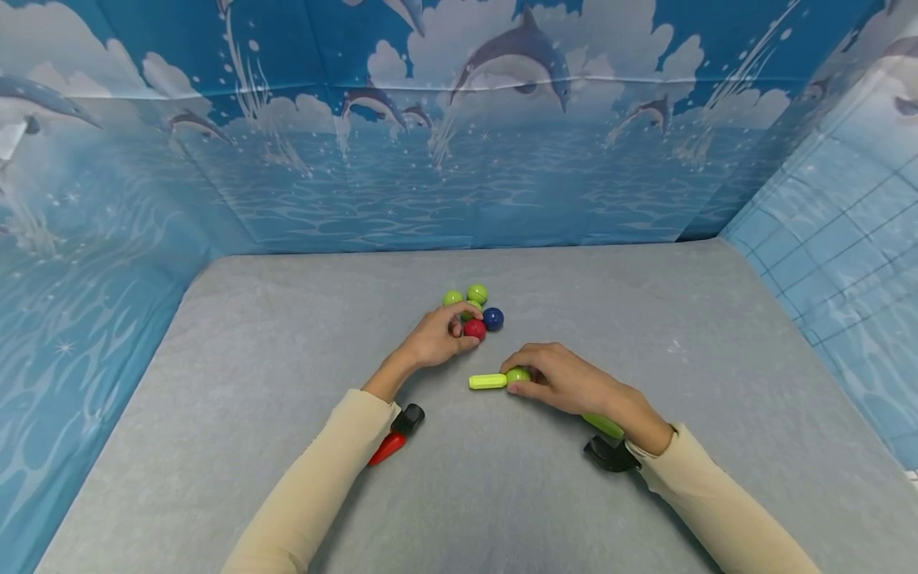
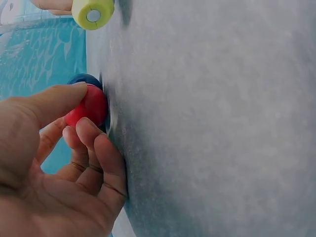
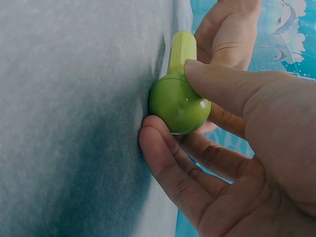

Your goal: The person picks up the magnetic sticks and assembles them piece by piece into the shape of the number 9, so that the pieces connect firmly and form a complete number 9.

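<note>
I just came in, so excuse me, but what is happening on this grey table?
Two bare hands are at work on the grey table. The left hand grips a red ball, close beside a blue ball and some green balls. Nearer the person, the right hand holds a separate green ball, with a ribbed yellow-green piece pointing out toward the left. I cannot tell whether that ball and piece are fixed together.
</note>
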A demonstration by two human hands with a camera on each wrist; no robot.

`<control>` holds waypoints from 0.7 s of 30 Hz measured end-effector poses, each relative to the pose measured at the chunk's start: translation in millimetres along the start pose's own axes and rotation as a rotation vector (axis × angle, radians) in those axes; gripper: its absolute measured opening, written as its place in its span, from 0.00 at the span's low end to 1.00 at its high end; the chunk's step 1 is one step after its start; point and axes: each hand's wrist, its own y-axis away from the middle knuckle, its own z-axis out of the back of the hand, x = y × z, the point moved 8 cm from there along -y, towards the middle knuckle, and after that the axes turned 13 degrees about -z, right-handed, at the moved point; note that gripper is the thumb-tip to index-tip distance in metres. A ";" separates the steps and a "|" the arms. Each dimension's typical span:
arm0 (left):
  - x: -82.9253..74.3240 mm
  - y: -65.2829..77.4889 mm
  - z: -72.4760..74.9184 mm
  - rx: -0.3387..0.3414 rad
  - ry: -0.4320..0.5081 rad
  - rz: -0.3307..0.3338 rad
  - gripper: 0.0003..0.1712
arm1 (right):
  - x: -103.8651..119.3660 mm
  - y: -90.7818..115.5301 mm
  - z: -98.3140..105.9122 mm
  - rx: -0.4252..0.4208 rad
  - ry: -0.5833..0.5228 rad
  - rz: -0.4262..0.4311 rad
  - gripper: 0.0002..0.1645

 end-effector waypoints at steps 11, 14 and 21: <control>-6.0 -1.1 -2.3 0.003 -0.109 -0.065 0.20 | -0.1 0.1 0.3 0.000 0.001 -0.009 0.14; -7.1 -0.4 -2.3 0.012 -0.123 -0.064 0.20 | -0.6 0.3 0.0 0.002 0.000 -0.012 0.14; -10.4 1.1 -1.2 0.046 -0.210 -0.093 0.19 | -1.3 0.4 0.1 0.003 -0.002 -0.017 0.14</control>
